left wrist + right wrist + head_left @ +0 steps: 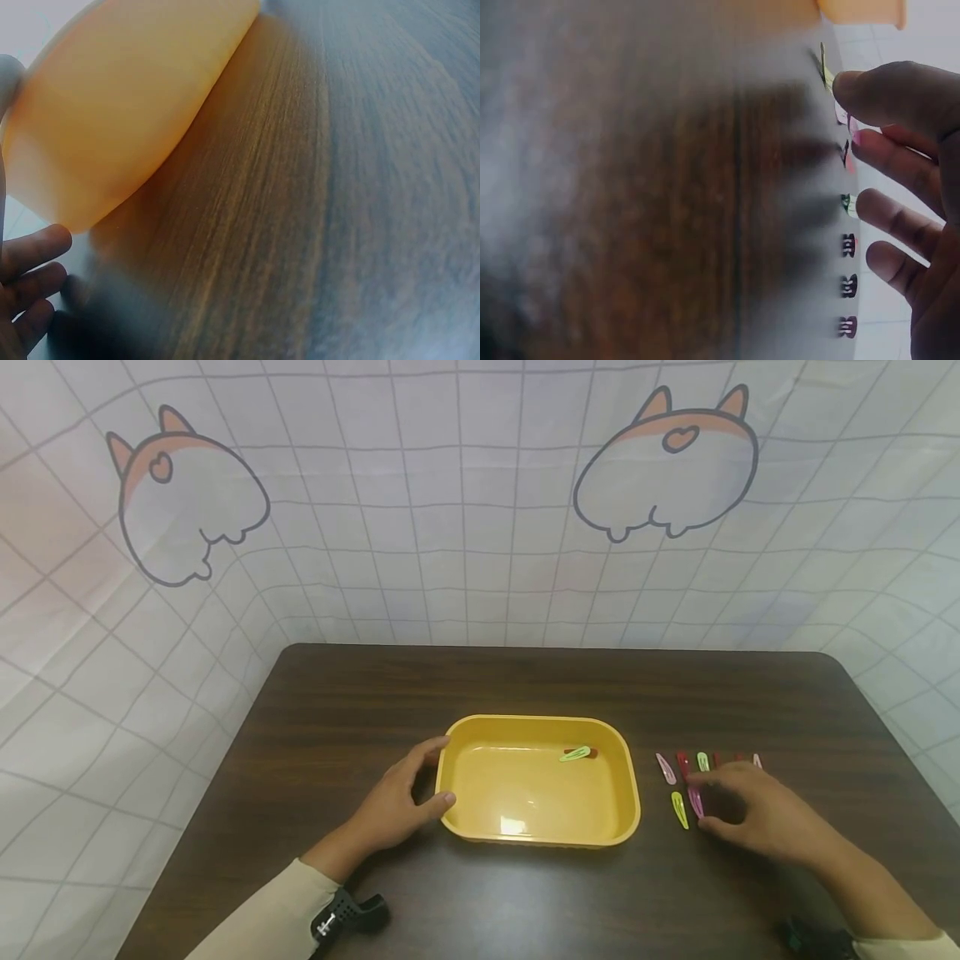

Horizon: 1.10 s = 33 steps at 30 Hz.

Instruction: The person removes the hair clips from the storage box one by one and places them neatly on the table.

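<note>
My left hand (393, 797) is at the left end of a yellow tray (536, 842), its thumb tip on the rim and its index fingertip close to the back left corner. Inside the tray, a light green hair clip (574, 754) lies across a red hair clip (593, 752). Right of the tray, my right hand (772, 810) pinches a purple hair clip (696, 802) between thumb and index finger, one at each end. The other fingers (896, 217) extend over the row behind. A yellow hair clip (679, 810) lies just left of the purple one.
Behind the right hand runs a row of hair clips: a pink clip (666, 769), a red clip (682, 765), a green clip (702, 762) and several more partly hidden by the hand. All lie on a dark wooden table (360, 693). A white gridded curtain (487, 568) hangs behind.
</note>
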{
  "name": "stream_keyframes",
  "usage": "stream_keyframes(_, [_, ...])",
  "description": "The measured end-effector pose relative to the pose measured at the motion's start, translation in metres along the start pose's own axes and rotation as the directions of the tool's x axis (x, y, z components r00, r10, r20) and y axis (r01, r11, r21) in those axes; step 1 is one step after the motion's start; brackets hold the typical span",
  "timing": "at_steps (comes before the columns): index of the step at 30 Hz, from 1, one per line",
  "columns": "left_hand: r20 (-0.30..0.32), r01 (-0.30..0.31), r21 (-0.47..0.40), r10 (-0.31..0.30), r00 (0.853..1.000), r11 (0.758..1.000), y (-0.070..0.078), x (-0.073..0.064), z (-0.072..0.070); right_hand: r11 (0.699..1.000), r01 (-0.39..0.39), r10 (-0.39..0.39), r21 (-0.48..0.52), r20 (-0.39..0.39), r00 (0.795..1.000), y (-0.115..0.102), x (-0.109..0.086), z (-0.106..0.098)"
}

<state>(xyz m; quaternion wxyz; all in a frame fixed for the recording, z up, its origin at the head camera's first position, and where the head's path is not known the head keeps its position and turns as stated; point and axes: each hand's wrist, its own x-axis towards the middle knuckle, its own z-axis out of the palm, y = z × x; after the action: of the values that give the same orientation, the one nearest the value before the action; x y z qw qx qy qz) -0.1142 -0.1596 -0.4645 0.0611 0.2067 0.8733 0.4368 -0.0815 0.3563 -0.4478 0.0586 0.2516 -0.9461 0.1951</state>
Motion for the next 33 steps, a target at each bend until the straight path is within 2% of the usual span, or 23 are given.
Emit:
stream_keyframes(8, [-0.002,0.006,0.002,-0.006,1.0,1.0,0.0004,-0.0007,-0.0002,0.999,-0.04,0.041,-0.019,0.04,0.998,-0.0009,-0.0036,-0.0014])
stream_keyframes(24, [-0.004,-0.002,0.01,0.002,1.0,1.0,-0.0016,-0.0008,0.0003,0.998,0.001,0.0,-0.06,0.009,1.0,0.0005,-0.0059,0.0012])
stream_keyframes(33, [-0.002,-0.002,-0.001,0.002,1.0,1.0,-0.0028,-0.0003,0.0009,0.998,-0.011,0.013,-0.063,0.019,1.0,0.0003,-0.0059,0.0009])
